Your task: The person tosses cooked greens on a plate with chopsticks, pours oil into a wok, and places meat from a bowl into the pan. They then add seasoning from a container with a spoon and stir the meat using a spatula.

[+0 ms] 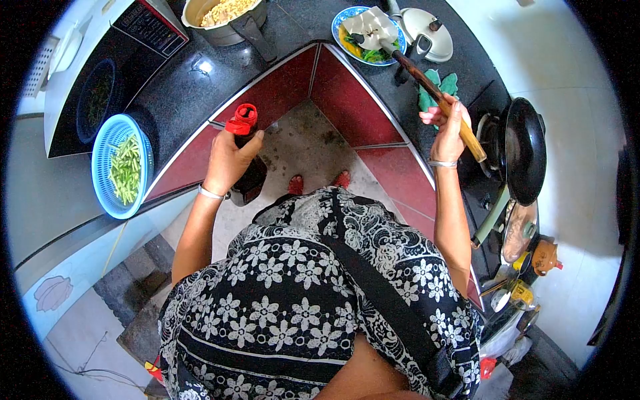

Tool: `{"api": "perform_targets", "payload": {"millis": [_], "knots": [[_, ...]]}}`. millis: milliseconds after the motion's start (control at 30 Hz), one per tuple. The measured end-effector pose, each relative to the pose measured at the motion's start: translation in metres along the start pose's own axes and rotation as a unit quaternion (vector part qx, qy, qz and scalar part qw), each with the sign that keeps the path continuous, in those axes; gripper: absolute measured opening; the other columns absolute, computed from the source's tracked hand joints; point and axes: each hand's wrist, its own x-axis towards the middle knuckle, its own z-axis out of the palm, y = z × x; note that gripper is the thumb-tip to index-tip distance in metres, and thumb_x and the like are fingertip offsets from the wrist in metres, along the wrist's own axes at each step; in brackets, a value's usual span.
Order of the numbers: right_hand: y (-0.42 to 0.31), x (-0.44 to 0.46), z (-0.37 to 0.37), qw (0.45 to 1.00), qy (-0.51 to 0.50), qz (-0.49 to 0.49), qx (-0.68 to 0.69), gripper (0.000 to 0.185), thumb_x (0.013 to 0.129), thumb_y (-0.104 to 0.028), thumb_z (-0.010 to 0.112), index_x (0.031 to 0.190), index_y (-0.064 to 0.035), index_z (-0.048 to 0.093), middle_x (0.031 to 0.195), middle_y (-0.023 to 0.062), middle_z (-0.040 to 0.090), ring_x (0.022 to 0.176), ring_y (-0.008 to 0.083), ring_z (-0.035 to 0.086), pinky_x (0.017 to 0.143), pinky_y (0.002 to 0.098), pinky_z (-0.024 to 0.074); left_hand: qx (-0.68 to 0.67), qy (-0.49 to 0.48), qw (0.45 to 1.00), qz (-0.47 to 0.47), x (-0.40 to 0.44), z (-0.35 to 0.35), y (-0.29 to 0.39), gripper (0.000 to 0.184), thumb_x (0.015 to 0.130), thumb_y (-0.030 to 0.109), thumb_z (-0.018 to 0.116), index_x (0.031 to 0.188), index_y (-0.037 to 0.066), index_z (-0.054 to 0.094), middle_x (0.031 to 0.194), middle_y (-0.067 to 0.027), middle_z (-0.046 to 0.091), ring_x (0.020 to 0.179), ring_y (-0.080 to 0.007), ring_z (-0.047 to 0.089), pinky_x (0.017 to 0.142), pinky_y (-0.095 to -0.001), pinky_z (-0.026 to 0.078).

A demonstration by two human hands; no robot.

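Note:
My left hand (pixel 230 160) is wrapped around a dark bottle (pixel 251 181) with a red cap, held upright beside the counter's front edge. My right hand (pixel 448 130) grips the wooden handle of a spatula (pixel 427 81). The spatula's broad metal blade extends over a blue-rimmed plate (pixel 337 35) with green leaves and something yellow on it; whether the blade touches the food I cannot tell. Close to my right fingers lies a crumpled green cloth (pixel 449 83). A black wok (pixel 523 150) with a green handle is on the stove, right of this hand.
A blue basket (pixel 100 163) of cut green vegetables sits left, near a microwave (pixel 93 87). A pot (pixel 230 35) of yellow food stands at the back. A pale lid (pixel 430 37) lies beyond the plate. The glass lid (pixel 519 233) and several seasoning containers (pixel 523 293) are right.

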Motion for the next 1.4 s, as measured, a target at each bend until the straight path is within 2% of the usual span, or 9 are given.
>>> {"api": "perform_targets", "payload": {"millis": [633, 833, 1033, 1133, 1200, 1367, 1400], "knots": [[0.000, 0.000, 0.002, 1.000, -0.001, -0.009, -0.017, 0.046, 0.090, -0.039, 0.043, 0.103, 0.0042, 0.053, 0.069, 0.0133, 0.058, 0.056, 0.0205, 0.060, 0.052, 0.0270, 0.0499, 0.003, -0.008, 1.000, -0.011, 0.001, -0.002, -0.005, 0.022, 0.076, 0.019, 0.066, 0.079, 0.000, 0.056, 0.063, -0.0129, 0.055, 0.055, -0.0207, 0.051, 0.056, -0.0323, 0.042], [-0.007, 0.003, 0.005, 0.999, 0.025, 0.020, 0.034, 0.047, 0.091, -0.041, 0.042, 0.102, 0.0038, 0.051, 0.067, 0.0133, 0.057, 0.052, 0.0207, 0.059, 0.049, 0.0269, 0.0489, -0.004, 0.006, 1.000, 0.007, 0.001, 0.000, -0.008, 0.022, 0.075, 0.020, 0.066, 0.077, 0.000, 0.056, 0.061, -0.0117, 0.053, 0.054, -0.0173, 0.049, 0.055, -0.0321, 0.041], [-0.034, 0.013, 0.011, 0.994, 0.067, 0.054, 0.066, 0.049, 0.089, -0.044, 0.044, 0.097, 0.0038, 0.051, 0.063, 0.0129, 0.055, 0.049, 0.0211, 0.059, 0.042, 0.0254, 0.0482, -0.024, 0.011, 1.000, -0.012, -0.001, -0.001, -0.014, 0.021, 0.075, 0.020, 0.065, 0.081, 0.001, 0.057, 0.061, -0.0108, 0.054, 0.055, -0.0149, 0.049, 0.055, -0.0312, 0.042], [-0.059, 0.028, 0.024, 0.996, 0.043, 0.058, 0.044, 0.049, 0.089, -0.044, 0.044, 0.098, 0.0034, 0.052, 0.063, 0.0121, 0.056, 0.048, 0.0191, 0.059, 0.042, 0.0251, 0.0479, -0.025, 0.017, 0.999, -0.018, -0.004, -0.008, -0.009, 0.021, 0.075, 0.020, 0.066, 0.084, 0.002, 0.058, 0.061, -0.0115, 0.055, 0.055, -0.0174, 0.052, 0.056, -0.0319, 0.043], [-0.080, 0.037, 0.035, 0.999, 0.016, 0.041, 0.021, 0.048, 0.089, -0.043, 0.044, 0.097, 0.0032, 0.053, 0.063, 0.0113, 0.056, 0.047, 0.0181, 0.058, 0.043, 0.0241, 0.0475, -0.040, 0.028, 0.999, 0.011, -0.006, -0.010, -0.021, 0.024, 0.075, 0.021, 0.066, 0.087, 0.002, 0.057, 0.069, -0.0153, 0.058, 0.063, -0.0266, 0.058, 0.062, -0.0350, 0.044], [-0.122, 0.068, 0.062, 0.998, -0.058, 0.002, 0.015, 0.046, 0.089, -0.042, 0.045, 0.099, 0.0022, 0.054, 0.066, 0.0108, 0.056, 0.051, 0.0179, 0.059, 0.046, 0.0232, 0.0467, -0.017, -0.001, 0.999, -0.049, -0.004, -0.008, -0.004, 0.026, 0.075, 0.023, 0.065, 0.087, 0.002, 0.054, 0.071, -0.0158, 0.057, 0.066, -0.0303, 0.056, 0.063, -0.0351, 0.044], [-0.132, 0.067, 0.073, 0.997, -0.070, -0.012, 0.014, 0.046, 0.088, -0.042, 0.046, 0.099, 0.0020, 0.054, 0.067, 0.0108, 0.057, 0.052, 0.0181, 0.059, 0.046, 0.0231, 0.0468, -0.021, 0.007, 0.999, -0.038, -0.007, -0.012, -0.005, 0.026, 0.075, 0.023, 0.065, 0.087, 0.002, 0.054, 0.071, -0.0158, 0.057, 0.066, -0.0302, 0.056, 0.063, -0.0350, 0.044]]}}
